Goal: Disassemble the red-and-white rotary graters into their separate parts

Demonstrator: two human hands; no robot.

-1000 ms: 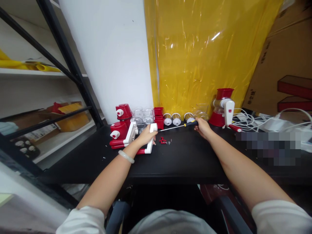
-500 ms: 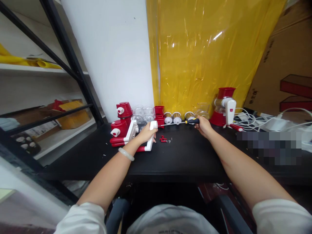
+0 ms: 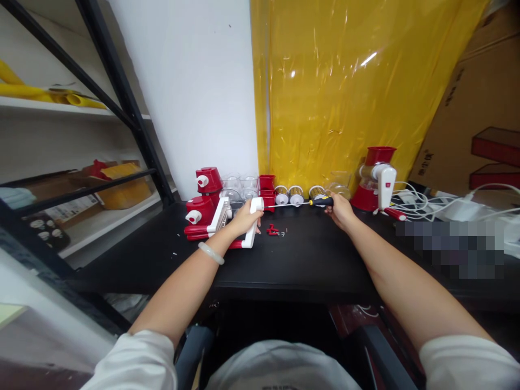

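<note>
Yellow film-covered panel (image 3: pixel 357 97) stands behind the rear edge of the black desk (image 3: pixel 300 265). White cables (image 3: pixel 418 197) lie toward the right rear corner. One assembled rotary grater (image 3: pixel 368 181), red and clear with a white crank, stands beside them, near the rear edge. Red bases (image 3: pixel 201 208) sit one above the other near the left rear corner. Clear housings (image 3: pixel 240 187) adjoin them along the rear edge. Further crank handles (image 3: pixel 219 219), white with red grips, lie in front of the bases. Left hand (image 3: pixel 244 218) is clamped on a white crank arm (image 3: pixel 252 230); its red grip end points toward the left edge. Right hand (image 3: pixel 340 211) is closed around the black-and-yellow handle of a screwdriver (image 3: pixel 320 201). The shaft runs roughly parallel to the rear edge, with its tip at the upper end of the crank arm; engagement with a screw cannot be determined. Red hoppers (image 3: pixel 267 192) and metal drums (image 3: pixel 296 196) with white ends line the rear edge at mid-length. Small red parts (image 3: pixel 272 230) lie forward of them, beside loose screws (image 3: pixel 283 234).
</note>
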